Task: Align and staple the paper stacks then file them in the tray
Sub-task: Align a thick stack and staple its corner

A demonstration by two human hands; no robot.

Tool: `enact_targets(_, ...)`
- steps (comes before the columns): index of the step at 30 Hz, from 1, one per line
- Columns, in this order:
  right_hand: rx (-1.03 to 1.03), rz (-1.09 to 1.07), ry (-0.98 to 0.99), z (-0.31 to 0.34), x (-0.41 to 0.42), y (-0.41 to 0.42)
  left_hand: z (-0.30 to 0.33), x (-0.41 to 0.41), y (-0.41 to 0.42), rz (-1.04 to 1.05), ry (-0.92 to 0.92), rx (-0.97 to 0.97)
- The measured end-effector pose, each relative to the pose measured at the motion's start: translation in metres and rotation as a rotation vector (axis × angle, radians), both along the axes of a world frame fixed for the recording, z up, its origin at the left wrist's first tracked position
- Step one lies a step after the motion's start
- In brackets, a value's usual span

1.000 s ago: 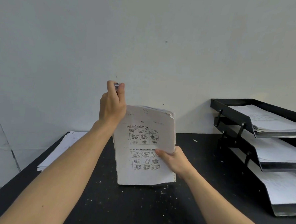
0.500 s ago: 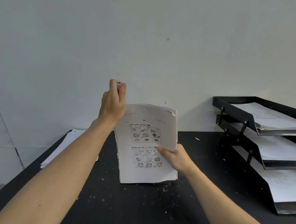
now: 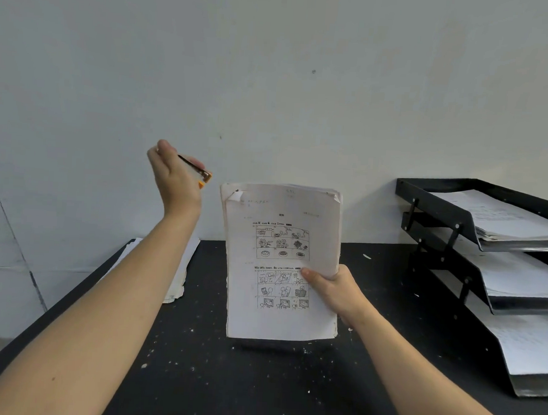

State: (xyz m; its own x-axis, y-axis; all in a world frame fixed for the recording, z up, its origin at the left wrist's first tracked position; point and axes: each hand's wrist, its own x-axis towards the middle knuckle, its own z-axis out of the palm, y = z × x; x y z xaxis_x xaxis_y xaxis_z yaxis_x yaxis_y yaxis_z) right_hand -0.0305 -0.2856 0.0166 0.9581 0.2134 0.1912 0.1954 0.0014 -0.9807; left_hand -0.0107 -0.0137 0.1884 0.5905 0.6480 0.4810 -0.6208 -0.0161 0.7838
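Paper stack held upright over the desk

Right hand [image 3: 338, 291] pinches the paper stack [image 3: 282, 262], long axis vertical; left hand [image 3: 178, 179] fingers clamp the stapler [image 3: 201, 174].

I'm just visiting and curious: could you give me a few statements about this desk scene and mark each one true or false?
1. The right hand holds the paper stack upright. True.
2. The left hand is empty. False: it grips a small stapler.
3. The stapler is clamped on the stack. False: it is apart, to the left.
4. All three levels of the black tray rack hold papers. True.
5. Loose papers lie on the table's left. True.
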Motion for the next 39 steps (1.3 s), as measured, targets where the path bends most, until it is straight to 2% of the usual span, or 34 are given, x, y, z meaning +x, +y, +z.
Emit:
enact_targets(5,0.049,-0.034,0.027,0.003,-0.001,-0.005,-0.048,0.004,0.015,0.047,0.276,0.211)
enact_targets(10,0.065,-0.034,0.043,0.007,-0.004,-0.006,-0.107,0.006,0.016,-0.037,0.597,0.672)
enact_targets(15,0.013,-0.034,0.039,0.010,-0.004,-0.007,-0.145,0.007,0.011,-0.113,0.793,1.013)
enact_targets(20,-0.030,-0.046,0.047,0.007,-0.003,-0.012,-0.165,0.000,0.001,-0.211,1.163,1.459)
enact_targets(24,-0.001,-0.049,0.062,0.004,-0.002,-0.017,-0.179,-0.007,-0.012,-0.155,1.209,1.677)
enact_targets(29,0.038,-0.060,0.087,0.000,0.000,-0.019,-0.193,-0.001,-0.017,-0.185,1.225,1.687)
enact_targets(35,0.056,-0.049,0.106,-0.003,0.001,-0.020,-0.203,0.009,-0.010,-0.295,1.247,1.550)
enact_targets(37,0.047,-0.048,0.110,-0.004,0.002,-0.021,-0.200,0.020,-0.001,-0.360,1.160,1.271)
enact_targets(39,0.035,-0.046,0.110,-0.006,0.002,-0.023,-0.182,0.028,0.001,-0.411,0.940,0.771)
